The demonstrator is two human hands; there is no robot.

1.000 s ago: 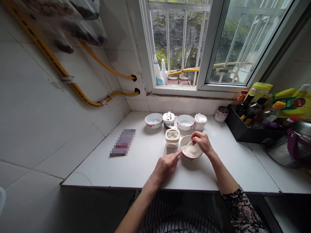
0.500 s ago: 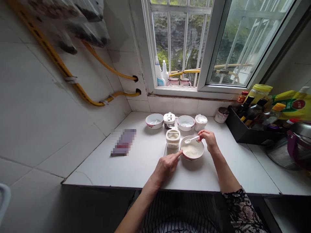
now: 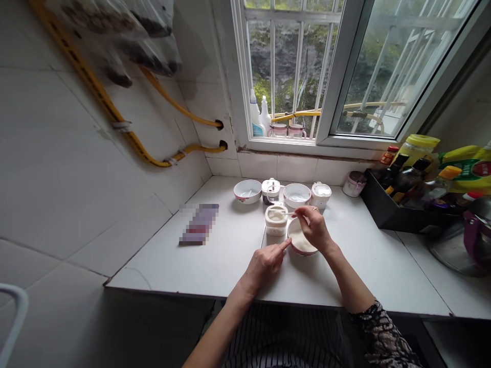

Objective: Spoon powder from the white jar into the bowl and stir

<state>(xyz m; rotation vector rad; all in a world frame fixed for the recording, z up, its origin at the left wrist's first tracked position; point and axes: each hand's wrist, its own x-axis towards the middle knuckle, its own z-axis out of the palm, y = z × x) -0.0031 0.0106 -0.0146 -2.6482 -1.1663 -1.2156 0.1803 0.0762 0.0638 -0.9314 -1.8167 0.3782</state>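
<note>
Now right fingers pinch a white spoon, left forefinger just beside the bowl.

The white counter carries a blurred flat packet at left, white bowls and lidded jars toward the far edge, and a black tray of bottles far right.

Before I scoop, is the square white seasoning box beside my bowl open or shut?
Open: the seasoning box has no lid over it, and its white contents show from above.
</note>
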